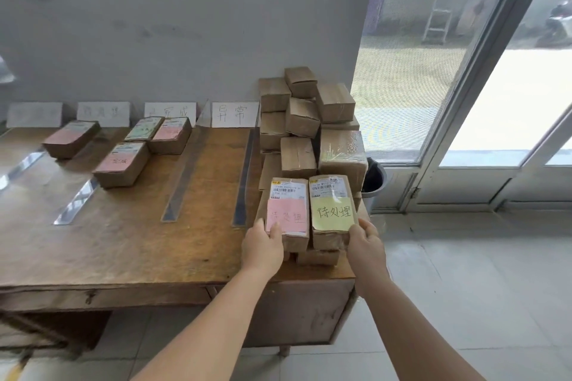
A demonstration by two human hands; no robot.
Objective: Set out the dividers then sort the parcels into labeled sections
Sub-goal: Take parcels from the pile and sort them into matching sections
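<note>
With the left hand (263, 244) grasping the pink-labelled parcel (289, 213) and the right hand (365, 241) the yellow-labelled parcel (332, 210), lifting both risks toppling the parcel stack (309, 120) just behind each grip

Small parcel sorting point, ground-floor room. Worn wooden surface (130, 244) with clear dividers (182, 176), handwritten section signs (235, 114) against the wall, taped cardboard parcel stack (306, 130) with shipping labels. Glass door (464, 102) opens to yard, ladder (442, 0) outside.
</note>
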